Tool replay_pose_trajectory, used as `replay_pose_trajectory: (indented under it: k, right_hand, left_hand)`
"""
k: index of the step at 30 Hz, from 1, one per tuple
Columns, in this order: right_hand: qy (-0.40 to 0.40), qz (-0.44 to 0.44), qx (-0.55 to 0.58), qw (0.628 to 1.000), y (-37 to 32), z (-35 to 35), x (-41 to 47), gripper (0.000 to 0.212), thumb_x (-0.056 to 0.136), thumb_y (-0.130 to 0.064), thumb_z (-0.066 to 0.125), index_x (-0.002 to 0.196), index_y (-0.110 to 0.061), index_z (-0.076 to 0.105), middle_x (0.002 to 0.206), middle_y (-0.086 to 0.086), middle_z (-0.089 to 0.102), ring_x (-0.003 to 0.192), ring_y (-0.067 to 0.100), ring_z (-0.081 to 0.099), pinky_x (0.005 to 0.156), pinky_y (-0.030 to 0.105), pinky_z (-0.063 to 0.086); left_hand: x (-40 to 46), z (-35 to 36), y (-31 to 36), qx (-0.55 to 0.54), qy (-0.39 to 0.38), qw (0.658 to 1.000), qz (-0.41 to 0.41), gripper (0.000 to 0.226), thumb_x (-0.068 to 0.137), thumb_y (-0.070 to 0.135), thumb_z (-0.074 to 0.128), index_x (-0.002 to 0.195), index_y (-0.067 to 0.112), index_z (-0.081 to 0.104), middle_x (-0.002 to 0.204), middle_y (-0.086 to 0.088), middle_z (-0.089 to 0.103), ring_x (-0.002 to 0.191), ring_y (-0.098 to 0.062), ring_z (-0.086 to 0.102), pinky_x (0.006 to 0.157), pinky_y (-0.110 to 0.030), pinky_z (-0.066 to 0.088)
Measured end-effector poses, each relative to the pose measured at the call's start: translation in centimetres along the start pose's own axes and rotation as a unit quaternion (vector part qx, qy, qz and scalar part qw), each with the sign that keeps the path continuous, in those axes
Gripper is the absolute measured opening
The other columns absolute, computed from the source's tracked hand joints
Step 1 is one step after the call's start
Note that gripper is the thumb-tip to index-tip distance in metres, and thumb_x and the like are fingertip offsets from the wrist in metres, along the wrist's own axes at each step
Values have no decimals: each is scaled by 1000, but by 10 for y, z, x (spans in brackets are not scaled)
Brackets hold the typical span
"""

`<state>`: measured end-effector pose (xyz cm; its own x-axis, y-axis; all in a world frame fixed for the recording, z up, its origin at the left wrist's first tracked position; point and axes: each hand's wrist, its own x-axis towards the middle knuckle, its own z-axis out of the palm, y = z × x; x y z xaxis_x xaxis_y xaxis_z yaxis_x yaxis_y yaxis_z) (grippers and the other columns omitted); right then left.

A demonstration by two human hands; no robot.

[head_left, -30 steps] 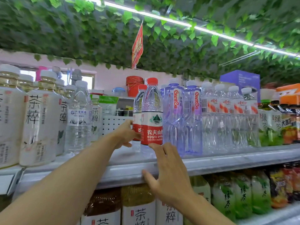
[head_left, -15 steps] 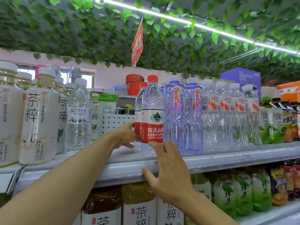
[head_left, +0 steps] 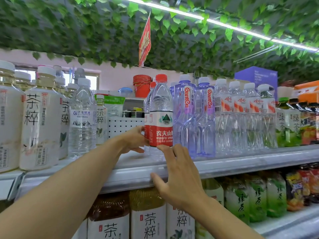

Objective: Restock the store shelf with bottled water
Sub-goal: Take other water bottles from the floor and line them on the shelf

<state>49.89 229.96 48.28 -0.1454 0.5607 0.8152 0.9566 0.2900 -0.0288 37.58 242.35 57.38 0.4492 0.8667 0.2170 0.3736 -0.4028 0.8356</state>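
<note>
Our left hand [head_left: 133,138] grips a red-capped water bottle [head_left: 147,118] behind the near red-label bottle [head_left: 161,116]; our right hand [head_left: 177,175] hovers, fingers spread, at the shelf [head_left: 241,163].

Upper shelf [head_left: 224,167] runs across mid-frame. Center: Nongfu bottle [head_left: 161,116] at the shelf front, a second one [head_left: 147,118] directly behind-left. Left hand [head_left: 133,140] is against their left side, right hand [head_left: 177,176] below-front, over the shelf edge. Right of them: two Ganten bottles [head_left: 195,118], then a row of clear bottles [head_left: 245,116]. Left of frame: tea bottles [head_left: 39,118], one water bottle [head_left: 82,118] among them. Lower shelf's bottles [head_left: 148,219] sit under the edge.
</note>
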Motion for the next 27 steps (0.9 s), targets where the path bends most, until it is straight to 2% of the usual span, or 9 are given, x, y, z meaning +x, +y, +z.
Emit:
replay_pose_trajectory:
  k: [10, 14, 17, 19, 22, 25, 27]
  right_hand:
    - [-3, 8, 4, 1000, 0, 1, -1, 63, 82, -53, 49, 134, -33, 22, 118, -8, 30, 108, 9, 28, 89, 22, 32]
    - [-7, 13, 11, 1000, -1, -1, -2, 64, 84, -51, 52, 137, -33, 21, 119, -8, 29, 111, 9, 27, 91, 22, 34]
    - [-16, 23, 24, 999, -3, -3, -5, 64, 85, -48, 54, 139, -31, 22, 122, -7, 28, 114, 10, 27, 95, 24, 36]
    - [-18, 38, 40, 998, -6, -6, -8, 66, 85, -47, 57, 139, -31, 23, 124, -7, 27, 117, 10, 28, 96, 24, 35]
    - [-7, 65, 48, 997, -10, -11, -18, 67, 85, -45, 61, 139, -29, 26, 127, -4, 26, 121, 12, 26, 99, 27, 34]
    - [3, 105, 38, 994, -11, -16, -38, 67, 83, -42, 64, 138, -24, 29, 129, 0, 26, 123, 15, 24, 102, 30, 33]
    - [-2, 128, 28, 991, -10, -18, -57, 67, 82, -40, 66, 137, -22, 31, 128, 2, 27, 121, 17, 25, 101, 29, 30]
  left_hand:
    - [-4, 1, 2, -13, -6, 1000, -13, 62, 85, -5, 60, 139, 18, 37, 110, -8, 62, 109, -23, 57, 84, -36, 51]
    - [-10, -1, 4, 4, -3, 999, -43, 64, 84, -4, 62, 140, 14, 35, 121, -12, 60, 113, -23, 56, 92, -40, 50]
    - [-22, -6, 5, 38, 45, 997, -45, 67, 84, -3, 62, 141, 10, 31, 131, -16, 54, 118, -28, 52, 97, -43, 46]
    - [-39, -9, 9, 36, 88, 995, -19, 64, 83, -2, 64, 139, 10, 34, 132, -17, 52, 117, -29, 52, 92, -40, 46]
    - [-73, -5, 18, 2, 148, 988, 46, 53, 82, 3, 67, 129, 11, 44, 119, -11, 59, 106, -24, 56, 87, -36, 48]
    - [-113, 11, 23, -9, 210, 968, 133, 39, 82, 8, 68, 116, 17, 52, 97, 0, 65, 83, -14, 61, 65, -26, 47]
    - [-137, 29, 19, -12, 214, 961, 173, 32, 81, 10, 68, 107, 20, 54, 91, 3, 68, 78, -12, 62, 67, -29, 51]
